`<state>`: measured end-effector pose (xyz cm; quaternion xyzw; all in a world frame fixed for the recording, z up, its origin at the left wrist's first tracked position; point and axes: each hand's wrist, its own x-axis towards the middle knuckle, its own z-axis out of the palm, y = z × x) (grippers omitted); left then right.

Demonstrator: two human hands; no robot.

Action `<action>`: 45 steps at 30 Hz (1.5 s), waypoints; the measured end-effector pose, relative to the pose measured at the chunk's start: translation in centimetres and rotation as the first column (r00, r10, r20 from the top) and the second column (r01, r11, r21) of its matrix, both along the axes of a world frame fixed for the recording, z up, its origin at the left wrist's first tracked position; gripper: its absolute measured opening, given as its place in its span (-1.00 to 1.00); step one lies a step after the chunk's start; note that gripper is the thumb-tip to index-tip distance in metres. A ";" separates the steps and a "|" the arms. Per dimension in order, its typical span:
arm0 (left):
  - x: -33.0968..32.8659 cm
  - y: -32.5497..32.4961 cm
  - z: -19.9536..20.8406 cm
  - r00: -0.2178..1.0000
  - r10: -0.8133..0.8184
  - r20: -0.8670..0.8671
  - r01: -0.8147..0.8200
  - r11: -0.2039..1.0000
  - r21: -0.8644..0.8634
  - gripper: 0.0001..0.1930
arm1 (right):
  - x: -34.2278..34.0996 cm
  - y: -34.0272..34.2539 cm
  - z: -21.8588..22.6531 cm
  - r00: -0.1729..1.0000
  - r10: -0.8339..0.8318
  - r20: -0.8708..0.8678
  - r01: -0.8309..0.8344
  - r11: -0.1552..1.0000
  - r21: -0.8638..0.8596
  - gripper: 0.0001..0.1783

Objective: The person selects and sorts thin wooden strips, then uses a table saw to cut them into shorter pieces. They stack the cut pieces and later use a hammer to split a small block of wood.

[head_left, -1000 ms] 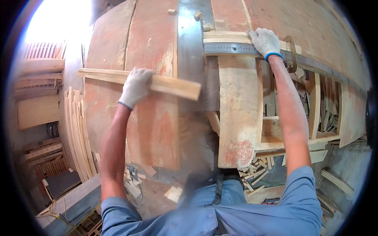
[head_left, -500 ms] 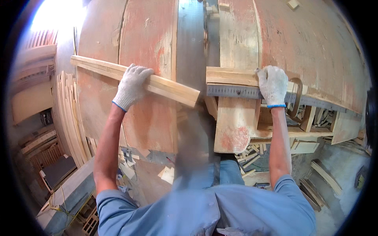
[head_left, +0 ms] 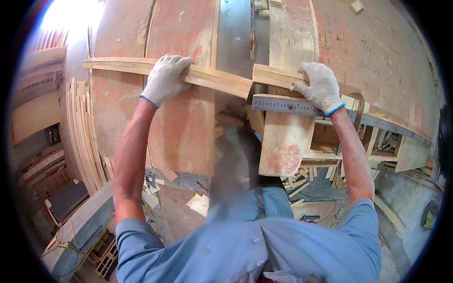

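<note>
In the head view, the long pale wooden batten (head_left: 165,70) has slid rightward over the last second, so its cut end now sits close to the block under the steel ruler (head_left: 292,104), a sign the pieces are being lined up. The gloved left hand (head_left: 164,79) clasps the batten; the gloved right hand (head_left: 321,87) presses flat on the short pale wooden block (head_left: 278,78). The worn, red-stained plank worktop (head_left: 184,28) looks rough and scuffed.

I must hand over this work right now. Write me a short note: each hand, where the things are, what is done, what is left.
Left hand: gloved, gripping the long wood strip on the table.
Right hand: gloved, pressing a second wood piece above the metal ruler.
Done: the two wood ends nearly meet at the saw slot.
Left: no fresh cut is visible; offcuts lie below.
</note>
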<state>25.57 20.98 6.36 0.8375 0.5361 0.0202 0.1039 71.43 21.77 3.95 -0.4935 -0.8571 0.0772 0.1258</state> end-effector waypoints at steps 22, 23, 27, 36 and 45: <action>-0.4 -7.1 0.3 0.990 -0.114 0.088 0.103 0.988 0.116 -0.44 | 7.3 -22.8 15.0 0.912 -0.349 0.214 0.406 0.705 -0.581 -0.16; 0.0 -7.4 0.9 0.983 -0.156 0.097 0.142 0.980 0.136 -0.44 | 7.0 -23.7 15.1 0.909 -0.375 0.183 0.414 0.758 -0.503 -0.13; 4.0 -8.6 3.8 0.987 -0.142 0.077 0.146 0.988 -0.045 -0.31 | -0.9 -21.2 15.2 0.967 -0.247 0.065 0.255 0.936 -0.241 -0.09; 7.6 -6.0 6.4 0.968 -0.148 0.203 0.188 0.963 -0.193 -0.30 | -7.9 -8.8 10.3 0.960 0.063 0.271 0.087 0.857 -0.509 -0.31; -5.8 0.8 4.0 0.994 0.106 0.026 -0.101 0.983 -0.152 -0.22 | -3.6 1.5 11.8 0.978 0.051 0.202 0.096 0.751 -0.654 -0.39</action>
